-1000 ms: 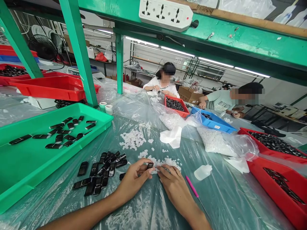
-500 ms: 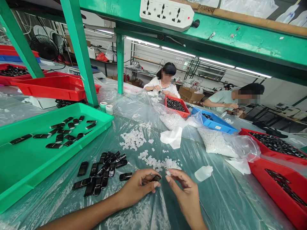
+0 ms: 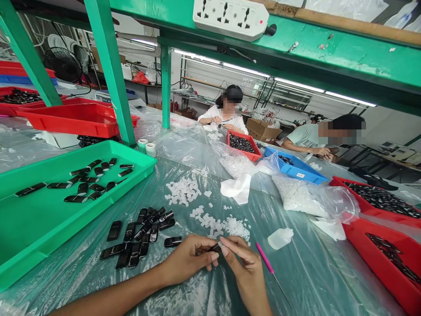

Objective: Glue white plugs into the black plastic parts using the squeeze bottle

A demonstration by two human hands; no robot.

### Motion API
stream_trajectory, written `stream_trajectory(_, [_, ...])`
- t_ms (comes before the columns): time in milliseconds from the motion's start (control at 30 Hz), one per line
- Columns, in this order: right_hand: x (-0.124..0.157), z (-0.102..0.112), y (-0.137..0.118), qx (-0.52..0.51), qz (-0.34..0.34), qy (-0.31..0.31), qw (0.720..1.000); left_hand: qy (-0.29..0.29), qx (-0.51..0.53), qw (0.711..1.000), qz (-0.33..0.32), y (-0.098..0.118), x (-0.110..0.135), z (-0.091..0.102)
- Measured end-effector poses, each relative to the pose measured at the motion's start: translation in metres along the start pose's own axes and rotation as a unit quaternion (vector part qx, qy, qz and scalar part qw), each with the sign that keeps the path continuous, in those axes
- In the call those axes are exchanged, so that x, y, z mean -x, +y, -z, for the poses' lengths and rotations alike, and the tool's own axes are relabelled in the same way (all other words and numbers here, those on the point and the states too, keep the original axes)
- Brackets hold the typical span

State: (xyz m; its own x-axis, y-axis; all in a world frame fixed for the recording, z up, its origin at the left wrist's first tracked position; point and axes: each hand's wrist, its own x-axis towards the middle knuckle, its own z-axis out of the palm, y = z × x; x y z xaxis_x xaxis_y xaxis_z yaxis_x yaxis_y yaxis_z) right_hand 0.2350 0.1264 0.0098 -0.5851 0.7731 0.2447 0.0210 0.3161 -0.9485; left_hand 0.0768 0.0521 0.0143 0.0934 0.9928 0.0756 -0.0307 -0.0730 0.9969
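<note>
My left hand [image 3: 187, 260] is closed round a small glossy black plastic casing [image 3: 215, 248], most of it hidden by the fingers. My right hand [image 3: 246, 267] pinches a tiny whitish plastic piece [image 3: 220, 244] against the casing's right end; fingertips partly cover where they meet. To the left lies a heap of similar black casings [image 3: 144, 237]. Beyond my hands are white plastic pieces [image 3: 183, 191] and a pile of smaller white bits [image 3: 236, 228]. A pink-handled tool with a thin metal shaft [image 3: 265, 258] rests right of my right hand, near a translucent white bottle [image 3: 280, 238] on its side.
A green tray [image 3: 23, 245] with several black casings fills the left side. Red trays [image 3: 375, 267] and a blue tray [image 3: 297, 169] stand right and back. Bags of white pieces [image 3: 292, 193] lie between. A green frame [image 3: 115, 74] rises ahead; two people sit across the table.
My right hand has moved left, bringing the small whitish piece from beside the casing up against its end. The pink handle has come into sight. My left hand has barely moved.
</note>
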Motion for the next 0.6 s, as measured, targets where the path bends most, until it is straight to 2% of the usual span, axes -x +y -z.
stream_trajectory(333, [0.011, -0.008, 0.0, 0.018, -0.047, -0.024, 0.998, -0.014, 0.092, 0.996, 0.001, 0.0, 0.0, 0.004])
stream_trajectory(500, [0.01, -0.009, 0.001, 0.034, -0.017, -0.012, 0.999, -0.021, 0.079, 0.996, 0.018, -0.001, 0.0, 0.002])
stream_trajectory(600, [0.005, -0.001, -0.002, 0.089, -0.001, -0.015, 0.996, -0.019, 0.056, 0.998, 0.014, 0.0, 0.0, 0.001])
